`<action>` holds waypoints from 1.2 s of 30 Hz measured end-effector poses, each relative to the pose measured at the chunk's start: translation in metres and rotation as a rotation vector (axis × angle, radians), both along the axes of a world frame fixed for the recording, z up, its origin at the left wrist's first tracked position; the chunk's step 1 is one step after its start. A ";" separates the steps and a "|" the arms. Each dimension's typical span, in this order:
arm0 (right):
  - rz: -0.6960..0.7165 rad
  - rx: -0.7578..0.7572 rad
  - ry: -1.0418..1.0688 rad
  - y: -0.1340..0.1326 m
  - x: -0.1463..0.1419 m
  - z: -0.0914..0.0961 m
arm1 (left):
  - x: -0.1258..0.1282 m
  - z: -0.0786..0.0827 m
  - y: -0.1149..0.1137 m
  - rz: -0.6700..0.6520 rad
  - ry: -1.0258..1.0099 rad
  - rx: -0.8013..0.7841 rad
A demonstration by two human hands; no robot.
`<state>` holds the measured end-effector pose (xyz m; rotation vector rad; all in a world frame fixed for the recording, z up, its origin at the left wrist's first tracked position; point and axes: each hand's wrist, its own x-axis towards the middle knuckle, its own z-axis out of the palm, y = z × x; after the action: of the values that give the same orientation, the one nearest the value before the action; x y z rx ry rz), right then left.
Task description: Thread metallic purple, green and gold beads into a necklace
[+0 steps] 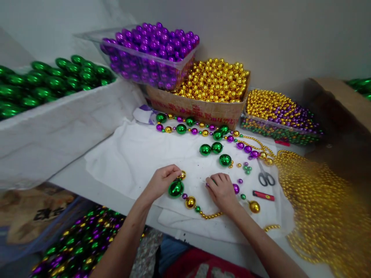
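Bead strand [190, 202] lies toward six o'clock on the white cloth [113, 154]. Hands apart: left hand [165, 178] pinches a gold bead [182, 175]; right hand [222, 190] curls, its grip hidden. Pinch close beside the bead — keep the strand untwisted.

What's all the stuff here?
Cloth: one, white, centre
Table: one, pale, beneath
Box: one, white, left, holding green beads
Big tub: one, clear, back, holding purple beads
Carton: one, brown, back, holding gold beads
Small tub: one, clear, right, holding mixed beads
Brown box: one, brown, far right
Strands: two or more, mixed, cloth
Loose beads: several, mixed, cloth
Scissors: one, grey, cloth
Tool: one, red, cloth
Chains: many, gold, right
Heap: one, mixed, lower left
Hands: two, bare, over cloth
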<state>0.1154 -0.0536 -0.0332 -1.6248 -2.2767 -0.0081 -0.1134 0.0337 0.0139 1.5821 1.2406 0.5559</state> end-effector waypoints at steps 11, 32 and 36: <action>0.024 0.039 -0.081 -0.018 0.014 -0.001 | -0.009 0.005 0.012 0.087 -0.020 0.024; -0.071 0.108 0.106 -0.022 0.021 0.011 | -0.006 0.008 0.000 0.155 -0.253 -0.087; 0.039 0.038 0.086 0.021 -0.041 0.012 | -0.008 0.010 -0.001 0.125 -0.236 -0.051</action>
<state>0.0746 -0.0326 -0.0211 -1.5311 -2.2294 0.0274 -0.1219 0.0332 0.0236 1.3604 1.1694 0.7618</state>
